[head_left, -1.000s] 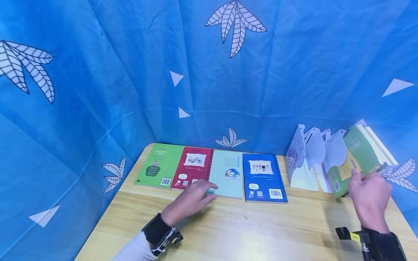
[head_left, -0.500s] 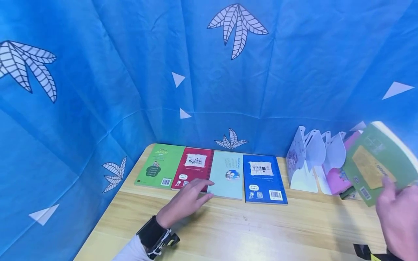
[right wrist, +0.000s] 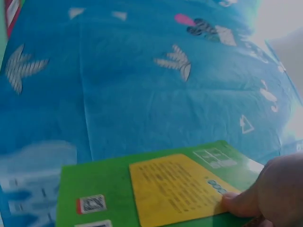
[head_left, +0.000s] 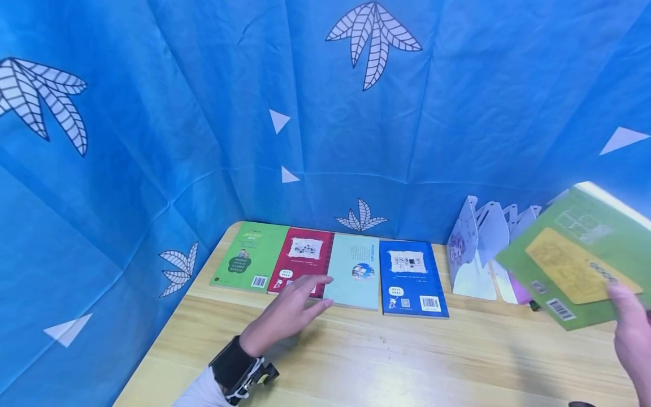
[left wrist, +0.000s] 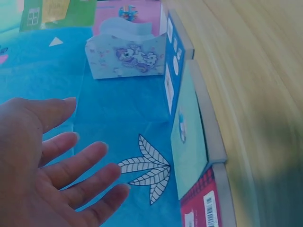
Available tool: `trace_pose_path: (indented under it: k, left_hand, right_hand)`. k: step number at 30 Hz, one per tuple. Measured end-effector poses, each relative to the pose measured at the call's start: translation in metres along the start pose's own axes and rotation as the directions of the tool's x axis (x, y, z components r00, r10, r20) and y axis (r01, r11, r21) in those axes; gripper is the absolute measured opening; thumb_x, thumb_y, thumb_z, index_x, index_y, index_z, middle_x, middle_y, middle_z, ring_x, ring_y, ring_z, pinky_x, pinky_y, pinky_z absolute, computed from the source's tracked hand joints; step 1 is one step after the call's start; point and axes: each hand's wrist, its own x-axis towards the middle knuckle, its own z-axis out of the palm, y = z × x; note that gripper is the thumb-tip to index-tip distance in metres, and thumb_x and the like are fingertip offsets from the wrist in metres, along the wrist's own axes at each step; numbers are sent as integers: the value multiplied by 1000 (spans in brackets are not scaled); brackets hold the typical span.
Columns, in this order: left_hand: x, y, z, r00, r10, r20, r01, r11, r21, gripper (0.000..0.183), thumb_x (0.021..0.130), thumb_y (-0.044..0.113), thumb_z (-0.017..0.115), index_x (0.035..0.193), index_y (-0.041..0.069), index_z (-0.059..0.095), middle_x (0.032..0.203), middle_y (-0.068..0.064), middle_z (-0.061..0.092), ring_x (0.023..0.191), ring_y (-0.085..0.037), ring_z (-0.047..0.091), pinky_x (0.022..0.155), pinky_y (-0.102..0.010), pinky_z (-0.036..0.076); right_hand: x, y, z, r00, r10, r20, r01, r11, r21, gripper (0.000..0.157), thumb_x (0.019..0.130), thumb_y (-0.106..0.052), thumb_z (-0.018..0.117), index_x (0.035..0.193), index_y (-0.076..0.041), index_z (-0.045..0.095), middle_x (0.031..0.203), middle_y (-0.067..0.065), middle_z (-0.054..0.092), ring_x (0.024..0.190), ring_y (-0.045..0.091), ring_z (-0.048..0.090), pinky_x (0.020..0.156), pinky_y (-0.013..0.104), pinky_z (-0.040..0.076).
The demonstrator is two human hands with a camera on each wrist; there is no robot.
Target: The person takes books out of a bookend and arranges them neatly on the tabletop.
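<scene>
At the right edge of the head view, my right hand point(head_left: 633, 339) grips a green book point(head_left: 574, 265) with a yellow panel, tilted in the air. In the right wrist view the thumb point(right wrist: 244, 203) lies on its cover; the other fingers are mostly hidden. My left hand point(head_left: 282, 316), fingers relaxed and spread, holds nothing. It is nearest the red book point(head_left: 303, 251) and the mint book point(head_left: 351, 260) on the table. Partly behind the green book stands a white desktop book rack point(head_left: 461, 249) with a unicorn print, its right part hidden.
A light-green book point(head_left: 256, 249) lies at the left of the row, a blue book point(head_left: 414, 277) at its right. All lie on the wooden table point(head_left: 407, 362). A blue patterned cloth point(head_left: 325, 141) hangs behind and at the sides.
My right hand has drawn the green book out of the rack, then brought it nearer and turned its cover more toward the head camera. The left hand has shifted slightly left.
</scene>
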Motion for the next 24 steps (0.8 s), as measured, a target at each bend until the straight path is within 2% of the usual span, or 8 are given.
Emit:
trace_pose_path:
  k: [4, 7, 9, 11, 14, 16, 20, 24]
  left_hand:
    - [-2, 6, -4, 1000, -9, -7, 9, 1000, -6, 53, 99, 39, 70, 146, 19, 57, 147, -1, 63, 138, -20, 59, 112, -43, 53]
    - [-5, 11, -6, 1000, -10, -16, 10, 1000, -11, 55, 99, 41, 70, 148, 19, 55, 148, -1, 62, 139, -20, 58, 112, -44, 52]
    - [-6, 15, -8, 1000, -12, -21, 12, 1000, -20, 57, 99, 42, 69, 149, 20, 54, 149, -1, 61, 141, -21, 57, 114, -46, 51]
    - [-7, 20, -10, 1000, -13, -21, 12, 999, -38, 58, 100, 43, 68, 150, 20, 53, 151, -1, 60, 143, -23, 55, 116, -50, 49]
    - [-9, 26, -11, 1000, -22, -16, 21, 997, -74, 58, 99, 42, 69, 151, 21, 52, 152, 0, 59, 144, -23, 53, 117, -52, 47]
    - [-10, 30, -12, 999, -32, -9, 31, 995, -94, 58, 100, 41, 68, 152, 22, 51, 152, 1, 59, 143, -22, 54, 116, -51, 48]
    - [-13, 38, -14, 999, -37, 10, 37, 991, -125, 58, 101, 42, 67, 153, 24, 49, 152, 2, 58, 141, -17, 56, 114, -47, 51]
    - [-17, 45, -15, 1000, -18, 16, 20, 989, -146, 59, 101, 46, 66, 153, 25, 48, 152, 2, 59, 135, -15, 59, 111, -45, 54]
  right_hand:
    - [-4, -2, 3, 984, -49, 173, 30, 994, 109, 37, 102, 2, 57, 119, -30, 65, 97, -41, 66, 89, -19, 65, 78, -2, 43]
    - [-9, -3, 5, 944, 0, 331, 7, 1000, -18, 17, 105, -12, 60, 113, -20, 72, 88, -40, 69, 82, -25, 60, 72, 3, 38]
    - [-14, -6, 8, 912, 53, 406, 0, 991, -130, 20, 106, -25, 61, 116, -14, 74, 87, -32, 74, 79, -25, 53, 69, 14, 35]
    - [-18, -12, 13, 878, 114, 465, -9, 975, -222, 36, 106, -37, 60, 123, -7, 72, 93, -13, 81, 79, -22, 49, 69, 21, 32]
    - [-26, -22, 23, 825, 127, 551, -2, 975, -222, 45, 106, -41, 57, 134, -6, 65, 112, 14, 79, 81, -15, 51, 73, 25, 41]
    - [-31, -29, 31, 794, 120, 597, 2, 980, -199, 47, 107, -41, 56, 135, -5, 64, 119, 20, 76, 73, -8, 52, 66, 30, 42]
    - [-43, -43, 44, 770, 71, 634, 35, 988, -153, 42, 106, -37, 60, 125, -1, 69, 113, 21, 78, 51, 8, 35, 45, 32, 33]
    - [-52, -53, 56, 752, 1, 660, 71, 994, -83, 34, 105, -30, 63, 120, -1, 72, 106, 17, 80, 47, 4, 25, 36, 28, 27]
